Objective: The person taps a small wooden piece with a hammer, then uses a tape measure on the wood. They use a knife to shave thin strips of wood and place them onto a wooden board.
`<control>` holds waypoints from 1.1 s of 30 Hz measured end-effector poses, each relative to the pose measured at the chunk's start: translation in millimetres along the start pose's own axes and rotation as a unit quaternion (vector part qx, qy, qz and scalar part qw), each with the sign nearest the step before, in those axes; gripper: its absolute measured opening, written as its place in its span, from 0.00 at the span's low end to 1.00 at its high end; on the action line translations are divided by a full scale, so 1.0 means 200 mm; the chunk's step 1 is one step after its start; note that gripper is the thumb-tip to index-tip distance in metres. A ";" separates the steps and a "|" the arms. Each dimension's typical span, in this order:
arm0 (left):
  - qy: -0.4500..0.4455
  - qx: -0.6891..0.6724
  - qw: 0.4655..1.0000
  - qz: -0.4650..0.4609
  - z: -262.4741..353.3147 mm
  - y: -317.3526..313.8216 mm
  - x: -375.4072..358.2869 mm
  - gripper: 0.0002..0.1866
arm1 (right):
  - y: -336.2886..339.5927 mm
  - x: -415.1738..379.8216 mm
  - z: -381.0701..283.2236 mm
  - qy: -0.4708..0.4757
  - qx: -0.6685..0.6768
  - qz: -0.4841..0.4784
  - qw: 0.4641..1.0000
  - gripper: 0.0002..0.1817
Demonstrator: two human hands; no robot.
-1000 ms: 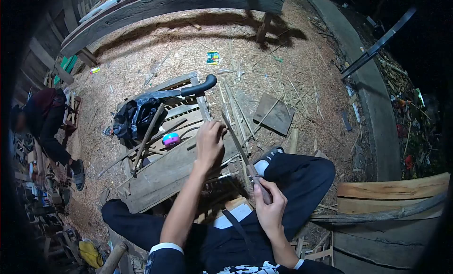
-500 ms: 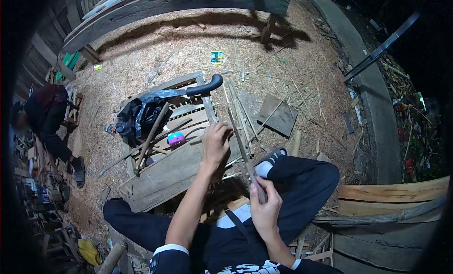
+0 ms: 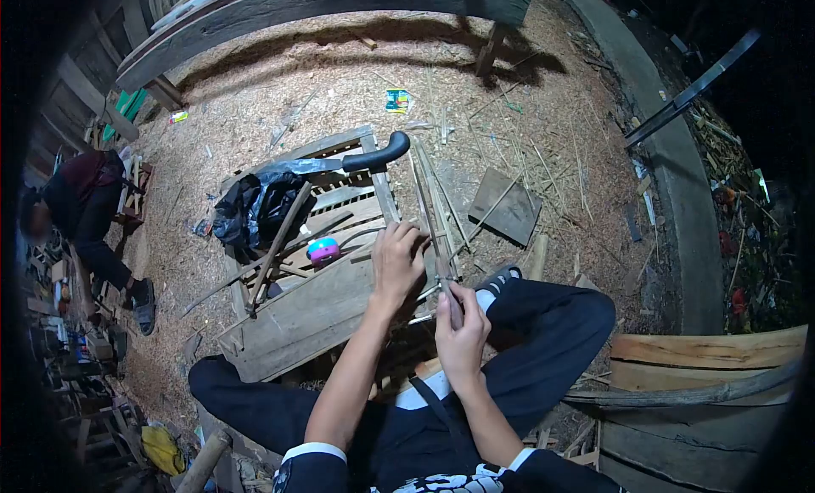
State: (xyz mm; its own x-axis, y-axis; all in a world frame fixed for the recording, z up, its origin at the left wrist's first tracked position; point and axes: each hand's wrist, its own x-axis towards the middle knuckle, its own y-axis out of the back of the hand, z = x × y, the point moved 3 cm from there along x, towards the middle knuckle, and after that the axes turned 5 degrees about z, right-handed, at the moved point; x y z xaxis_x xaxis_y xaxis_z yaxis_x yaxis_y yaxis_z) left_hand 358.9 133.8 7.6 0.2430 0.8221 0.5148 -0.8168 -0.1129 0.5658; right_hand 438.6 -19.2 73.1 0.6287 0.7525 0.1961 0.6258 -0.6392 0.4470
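Observation:
My right hand (image 3: 463, 323) is closed around the near, thicker end of a long, narrow grey-brown piece (image 3: 444, 276) that tapers away from me. My left hand (image 3: 397, 259) is just left of this piece, its fingers curled and fingertips close to its side; what it holds, if anything, I cannot tell. Both hands are over the near side of a low slatted wooden bench (image 3: 297, 332). On the bench's far side lies a blade with a curved black handle (image 3: 378, 157). A round blue-and-pink object (image 3: 323, 251) and a black plastic bag (image 3: 259, 208) rest to the left.
Thin strips and a square board (image 3: 505, 206) lie on the shavings-covered ground at right. A long timber beam (image 3: 323, 26) spans the back. Another person (image 3: 93, 213) bends over at the left. Wooden planks (image 3: 705, 357) stand at the right front.
My right hand has moved up and slightly left along with the long piece, closer to my left hand. The whole view has shifted slightly.

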 end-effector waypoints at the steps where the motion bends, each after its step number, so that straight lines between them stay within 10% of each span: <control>1: -0.008 0.007 1.000 0.006 0.00 0.01 0.00 0.07 | 0.02 -0.01 -0.02 -0.002 0.002 -0.002 1.000 0.11; 33: -0.002 0.013 1.000 0.019 0.01 0.00 -0.01 0.05 | 0.13 -0.06 -0.10 -0.069 0.032 0.010 0.997 0.13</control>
State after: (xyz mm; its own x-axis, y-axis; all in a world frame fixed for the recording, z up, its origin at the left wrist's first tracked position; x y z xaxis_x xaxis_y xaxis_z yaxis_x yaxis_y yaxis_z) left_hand 359.4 131.4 9.1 0.2141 0.8144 0.5393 -0.8117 -0.1588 0.5620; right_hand 438.2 -41.8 99.5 0.6954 0.7141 0.0810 0.6383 -0.6655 0.3869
